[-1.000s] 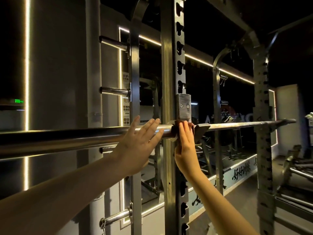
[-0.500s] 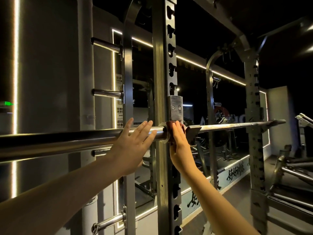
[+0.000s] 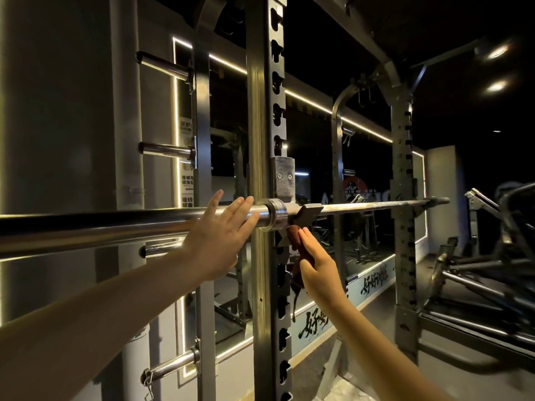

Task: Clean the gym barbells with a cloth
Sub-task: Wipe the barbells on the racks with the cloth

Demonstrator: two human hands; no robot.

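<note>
A long steel barbell [image 3: 115, 227] lies across the rack, running from the near left to the far right, with its collar [image 3: 275, 217] at the rack upright. My left hand [image 3: 220, 235] presses flat on the barbell sleeve just left of the collar, fingers straight. My right hand [image 3: 317, 267] holds a dark red cloth [image 3: 293, 237] below the bar, just under the J-hook [image 3: 308, 212]. The cloth hangs down behind my palm and is partly hidden.
The rack upright [image 3: 265, 140] with slotted holes stands right behind the bar. Chrome plate pegs [image 3: 165, 149] stick out at the left. A second upright [image 3: 404, 198] carries the bar's far end. Machines [image 3: 492, 256] crowd the right side.
My right hand with the cloth has dropped from the bar beside the collar to below the J-hook. The left hand stays pressed on the sleeve. The view has shifted slightly.
</note>
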